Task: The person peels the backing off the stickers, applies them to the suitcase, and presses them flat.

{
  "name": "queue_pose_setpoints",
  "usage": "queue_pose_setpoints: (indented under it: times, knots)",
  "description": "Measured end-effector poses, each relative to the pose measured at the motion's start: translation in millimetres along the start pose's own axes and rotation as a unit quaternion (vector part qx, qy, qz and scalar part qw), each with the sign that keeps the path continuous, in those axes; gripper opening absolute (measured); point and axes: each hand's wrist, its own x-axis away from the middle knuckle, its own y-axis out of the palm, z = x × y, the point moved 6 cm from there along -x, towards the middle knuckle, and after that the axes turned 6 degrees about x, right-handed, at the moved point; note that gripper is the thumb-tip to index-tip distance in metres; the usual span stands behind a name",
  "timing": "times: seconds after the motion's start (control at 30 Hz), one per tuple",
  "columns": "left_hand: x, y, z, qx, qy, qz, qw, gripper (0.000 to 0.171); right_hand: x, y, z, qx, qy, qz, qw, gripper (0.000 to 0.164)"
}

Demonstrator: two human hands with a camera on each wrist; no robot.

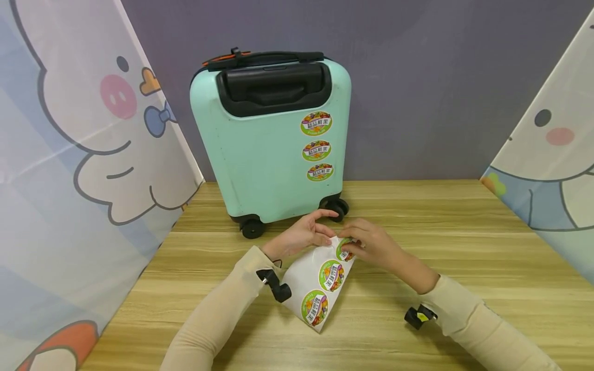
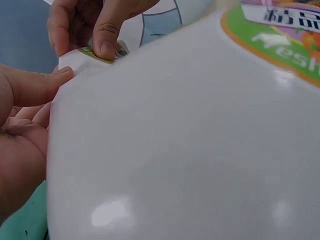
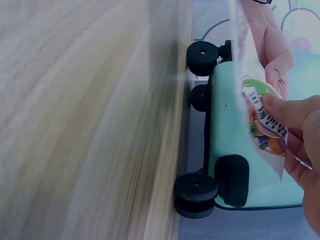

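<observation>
A white sheet of oval fruit stickers [image 1: 301, 275] is held up at a slant over the table. My left hand [image 1: 299, 238] pinches its far edge, thumb on the printed face and fingers behind. At the far right corner my right hand [image 1: 373, 245] pinches the sheet's top sticker [image 3: 265, 122], its thumb pressed on the print. Two more stickers on the sheet, a middle one [image 1: 331, 275] and a near one [image 1: 314, 307], run down the right edge. In the left wrist view the sheet's blank white part fills most of the picture.
A mint-green suitcase [image 1: 264, 159] stands upright behind the hands, its black wheels [image 1: 252, 228] on the wooden table [image 1: 441, 221]. Three matching fruit stickers [image 1: 316, 151] form a column on its right side. Cartoon-printed cloths [image 1: 93, 129] hang at both sides, with a grey wall [image 1: 417, 93] behind.
</observation>
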Motion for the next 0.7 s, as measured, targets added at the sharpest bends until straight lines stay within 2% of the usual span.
queue_pose_setpoints:
  times: [0.13,0.2,0.43,0.7]
  knots:
    - [1.3,3.2,1.1,-0.010,-0.002,-0.009,0.9999,0.069,-1.0,2.6,0.9,0.003,0.020,-0.018,1.000,0.039]
    - [1.3,4.1,0.7,-0.013,-0.005,-0.013,0.9998,0.070,-0.8,4.4,1.7,0.009,0.028,-0.027,0.999,0.041]
    - [0.7,3.6,-0.4,-0.027,-0.020,0.007,0.9994,0.070,0.1,10.4,4.0,0.026,0.043,-0.045,0.998,0.040]
    - [-1.1,-0.7,-1.1,-0.054,-0.037,0.042,0.9970,0.068,-2.3,5.0,2.6,0.044,0.019,-0.038,0.998,0.034]
